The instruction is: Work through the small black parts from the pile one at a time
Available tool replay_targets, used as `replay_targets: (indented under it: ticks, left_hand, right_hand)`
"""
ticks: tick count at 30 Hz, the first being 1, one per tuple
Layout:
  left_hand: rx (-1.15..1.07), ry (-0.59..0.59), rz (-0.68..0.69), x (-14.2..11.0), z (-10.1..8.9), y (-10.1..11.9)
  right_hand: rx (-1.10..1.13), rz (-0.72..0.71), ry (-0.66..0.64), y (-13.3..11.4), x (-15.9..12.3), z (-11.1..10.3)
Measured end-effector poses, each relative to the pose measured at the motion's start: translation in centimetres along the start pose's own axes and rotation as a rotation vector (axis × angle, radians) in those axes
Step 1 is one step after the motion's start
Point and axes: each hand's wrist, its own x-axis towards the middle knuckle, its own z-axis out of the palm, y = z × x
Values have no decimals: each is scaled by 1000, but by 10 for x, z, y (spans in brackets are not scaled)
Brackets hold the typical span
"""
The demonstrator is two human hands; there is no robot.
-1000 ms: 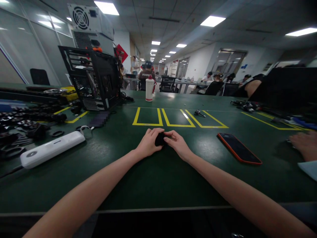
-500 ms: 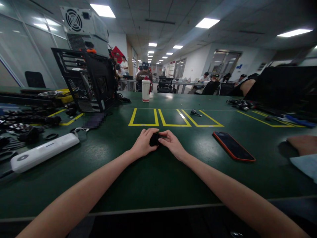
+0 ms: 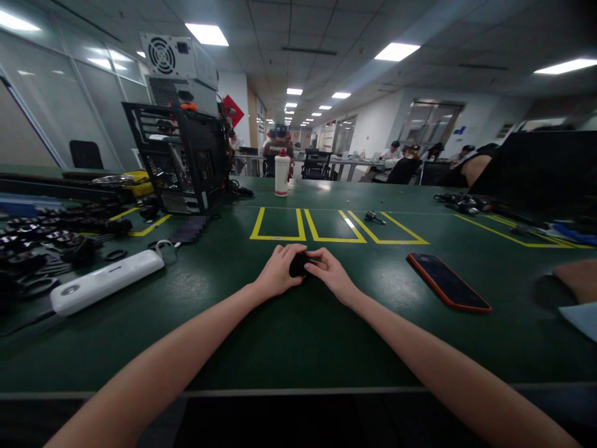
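Observation:
A small round black part (image 3: 298,265) is between my two hands, low over the green table (image 3: 298,348). My left hand (image 3: 281,271) is closed round its left side, thumb below and fingers above. My right hand (image 3: 331,272) pinches at its right side with thumb and forefinger; whether something small sits in that pinch is hidden. Beyond the hands, yellow tape outlines (image 3: 336,241) mark the table, and a small dark metal piece (image 3: 375,217) lies in the rightmost of the middle ones.
A phone in an orange case (image 3: 448,283) lies to the right, a white power strip (image 3: 109,281) to the left. Behind stand an open computer case (image 3: 181,158) and a white bottle (image 3: 281,177). Black parts (image 3: 41,239) crowd the far left. Another person's hand (image 3: 578,280) rests at the right edge.
The whole view has shifted, so everything sits slightly further right and lower. Both hands keep the same hold on the black part.

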Motion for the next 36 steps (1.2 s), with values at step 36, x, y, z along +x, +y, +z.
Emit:
replay_targets:
  ticks: [36]
  left_hand:
    - [5, 8, 19, -2, 3, -5]
  right_hand:
    - [-79, -22, 52, 4, 4, 0]
